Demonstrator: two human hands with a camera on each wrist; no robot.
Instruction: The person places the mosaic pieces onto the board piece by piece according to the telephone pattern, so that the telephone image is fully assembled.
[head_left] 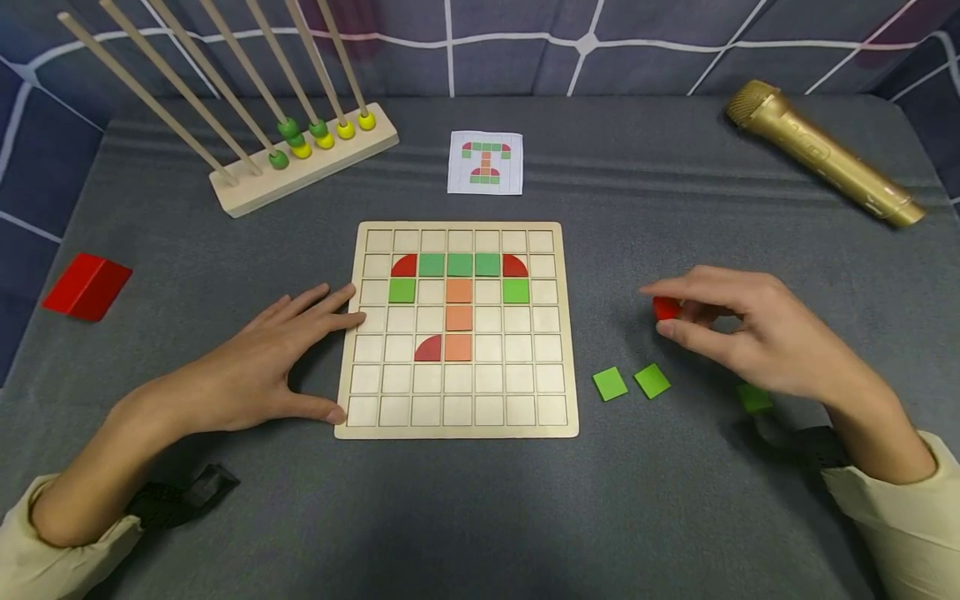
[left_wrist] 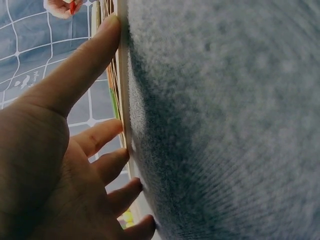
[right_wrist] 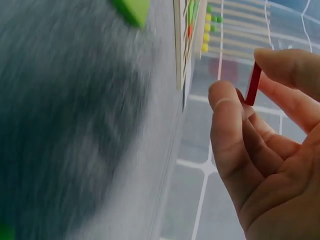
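A wooden grid board (head_left: 487,404) lies mid-table, with red quarter-round tiles (head_left: 428,349), green square tiles (head_left: 459,265) and a column of orange square tiles (head_left: 459,318) set in its cells. My left hand (head_left: 262,375) rests with spread, straight fingers at the board's left edge; the left wrist view shows the fingertips (left_wrist: 114,25) along that edge. To the right of the board, my right hand (head_left: 738,325) pinches a small red tile (head_left: 666,308) between thumb and fingers, held above the cloth. The right wrist view shows this red tile (right_wrist: 254,85) edge-on.
Loose green tiles (head_left: 610,384) lie right of the board, one partly under the right wrist. Behind the board is a pattern card (head_left: 485,187). A wooden bead rack (head_left: 315,171) stands back left, a red block (head_left: 87,287) left, a gold microphone (head_left: 832,158) back right.
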